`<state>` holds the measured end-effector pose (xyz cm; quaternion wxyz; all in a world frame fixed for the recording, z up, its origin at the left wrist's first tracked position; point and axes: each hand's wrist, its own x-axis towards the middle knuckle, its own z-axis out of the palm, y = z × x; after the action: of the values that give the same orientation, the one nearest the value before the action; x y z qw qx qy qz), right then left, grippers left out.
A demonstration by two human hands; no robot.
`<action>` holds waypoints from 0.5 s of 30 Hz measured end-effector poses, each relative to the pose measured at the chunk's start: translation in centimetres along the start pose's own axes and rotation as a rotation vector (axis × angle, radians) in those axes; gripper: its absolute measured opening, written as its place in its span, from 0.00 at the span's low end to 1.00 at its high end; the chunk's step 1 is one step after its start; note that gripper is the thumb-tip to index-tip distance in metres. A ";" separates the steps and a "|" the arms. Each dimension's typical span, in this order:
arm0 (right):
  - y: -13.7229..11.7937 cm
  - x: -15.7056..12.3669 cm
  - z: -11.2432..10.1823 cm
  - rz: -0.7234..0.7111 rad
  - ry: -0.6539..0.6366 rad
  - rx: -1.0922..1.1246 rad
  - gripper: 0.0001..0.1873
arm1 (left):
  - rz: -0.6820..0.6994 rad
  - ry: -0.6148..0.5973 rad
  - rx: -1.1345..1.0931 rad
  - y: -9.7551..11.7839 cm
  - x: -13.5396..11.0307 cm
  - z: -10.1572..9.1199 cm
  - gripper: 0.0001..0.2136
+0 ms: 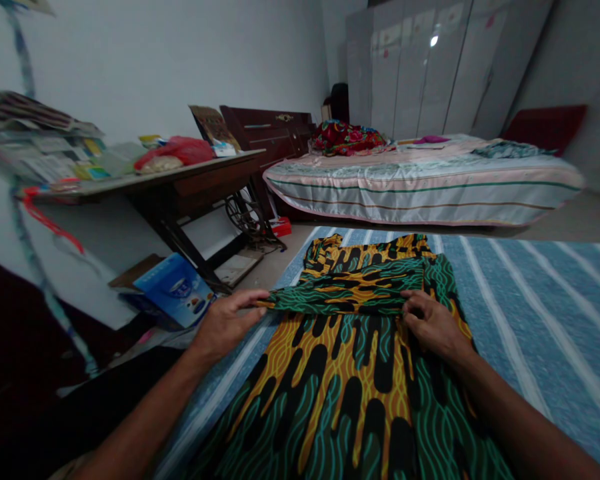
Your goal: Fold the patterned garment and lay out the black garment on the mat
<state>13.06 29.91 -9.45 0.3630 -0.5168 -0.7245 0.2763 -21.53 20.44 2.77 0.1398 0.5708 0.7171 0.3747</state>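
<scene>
1 green, orange and black printed cloth [345,387] lies near, in the middle of 1 blue striped sheet [530,300]. 2 hands pinch its folded band: the left hand [227,323] at the left end, the right hand [433,323] at the right end. Far off stand 1 bed [420,187] and, at the left, 1 bench [180,177].

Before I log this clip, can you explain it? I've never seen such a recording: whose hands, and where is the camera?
No machine here: one camera worn on a person's head looks forward and down, so the arms reaching in are the wearer's own. The left hand and right hand each grip an end of a fold in a patterned cloth, printed green, orange and black. It lies spread on a blue striped cover. Behind stand a bed and a cluttered table.
</scene>
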 end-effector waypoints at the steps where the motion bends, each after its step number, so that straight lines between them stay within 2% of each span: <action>1: 0.0 0.0 0.0 0.003 -0.002 0.004 0.05 | 0.080 -0.062 0.056 -0.5 -0.4 -0.4 0.15; 3: 0.1 0.1 0.0 0.011 -0.005 0.005 0.04 | 0.230 -0.190 0.158 -1.8 -1.2 -0.9 0.16; 6: 0.1 0.1 0.0 0.008 -0.003 0.002 0.04 | 0.341 -0.223 0.303 -3.3 -2.0 -0.9 0.14; 9: 0.1 0.1 0.0 -0.016 0.005 0.011 0.05 | 0.418 -0.229 0.412 -4.0 -2.3 -0.5 0.12; 12: 0.1 0.0 0.0 -0.020 0.016 0.017 0.05 | 0.431 -0.255 0.481 -4.1 -2.3 -0.3 0.10; 15: 0.1 0.1 0.1 -0.019 0.014 0.028 0.05 | 0.371 -0.312 0.491 -4.0 -2.1 -0.2 0.09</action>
<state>13.03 30.00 -9.55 0.3776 -0.5068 -0.7229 0.2794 -23.85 18.16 -0.37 0.0357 0.7585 0.6399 0.1183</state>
